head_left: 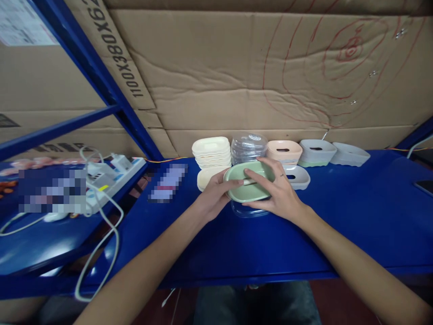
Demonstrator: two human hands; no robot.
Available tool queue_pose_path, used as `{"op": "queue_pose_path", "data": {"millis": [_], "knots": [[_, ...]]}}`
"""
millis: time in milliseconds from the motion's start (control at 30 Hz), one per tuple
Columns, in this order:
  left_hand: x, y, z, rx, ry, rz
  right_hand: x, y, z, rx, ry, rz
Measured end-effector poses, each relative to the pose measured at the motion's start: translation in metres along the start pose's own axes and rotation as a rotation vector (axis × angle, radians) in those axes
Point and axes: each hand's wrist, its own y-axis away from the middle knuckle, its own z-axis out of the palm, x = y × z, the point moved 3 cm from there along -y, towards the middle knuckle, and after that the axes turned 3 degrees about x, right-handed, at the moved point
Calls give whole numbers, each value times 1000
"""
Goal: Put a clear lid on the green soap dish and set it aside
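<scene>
A light green soap dish (250,192) is tilted up over the front of the blue table, between both hands. My left hand (216,194) grips its left end, with the thumb reaching over to the middle. My right hand (280,192) wraps round the right end, a finger pressing inside the dish near the middle. Partly hidden below it lies a clear plastic lid (248,212). Behind my left hand is a cream dish (204,178). A light grey slotted dish (301,177) sits just beyond my right hand.
Along the cardboard wall (209,67) stand a stack of cream dishes (211,153), stacked clear lids (248,146), a peach dish (284,151) and grey dishes (318,151). To the left are a phone (168,182) and a white power strip (117,180) with loose cables.
</scene>
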Motion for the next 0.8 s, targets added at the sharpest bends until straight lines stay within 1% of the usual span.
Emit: {"op": "queue_pose_path", "data": {"millis": [100,200,333,467,567,700,767,800], "knots": [[2,-1,-3,7,-13,-18,0,0,2,-19,-5,10],[3,-2,-3,-1,-15,-40,0,1,2,6,-29,0],[3,-1,1,-29,24,-36,-1,0,-1,38,-57,3],[2,1,4,-57,30,-59,0,-1,-4,31,-52,2],[0,0,1,-24,17,-88,3,-1,-2,5,-63,13],[-1,-4,-7,59,11,-82,3,-4,0,-40,-128,56],[0,-7,-12,104,3,-72,-1,-8,-9,-30,-167,99],[1,-9,-15,123,-2,-59,-3,-11,-17,-10,-191,125]]}}
